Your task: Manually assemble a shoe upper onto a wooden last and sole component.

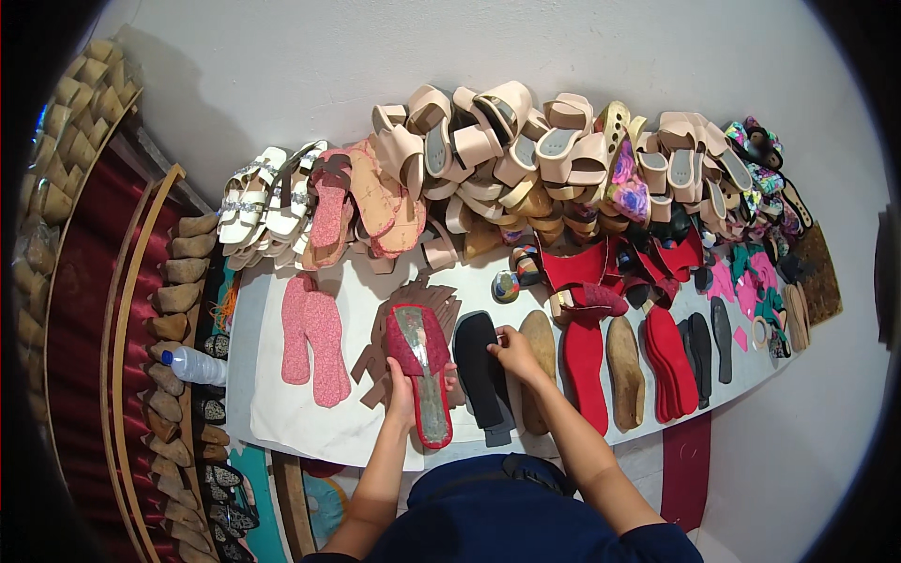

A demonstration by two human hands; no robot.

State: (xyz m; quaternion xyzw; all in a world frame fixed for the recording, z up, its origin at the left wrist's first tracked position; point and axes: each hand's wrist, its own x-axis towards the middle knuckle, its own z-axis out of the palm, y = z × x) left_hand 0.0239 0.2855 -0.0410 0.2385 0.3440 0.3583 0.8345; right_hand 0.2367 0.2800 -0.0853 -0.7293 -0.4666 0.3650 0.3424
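My left hand (401, 397) is wrapped round a red slipper (419, 371) with a grey, shiny middle and a narrow red-rimmed heel part. It is held above the table, toe end away from me. Just to its right, a stack of black shoe soles (477, 366) lies lengthwise, with a dark grey one showing beneath. The bent fingers of my right hand (515, 355) pinch the right edge of that stack. Under the slipper lie brown cut pieces (377, 364). A wooden shoe last (539, 375) is partly hidden by my right hand.
Pink soles (314, 342) lie on the white table (272, 403) at left. Red soles (584, 380) and another last (623, 371) are to the right. Beige sandals (572, 141) pile up along the wall. A rack of lasts (174, 300) and a plastic bottle (197, 366) stand left.
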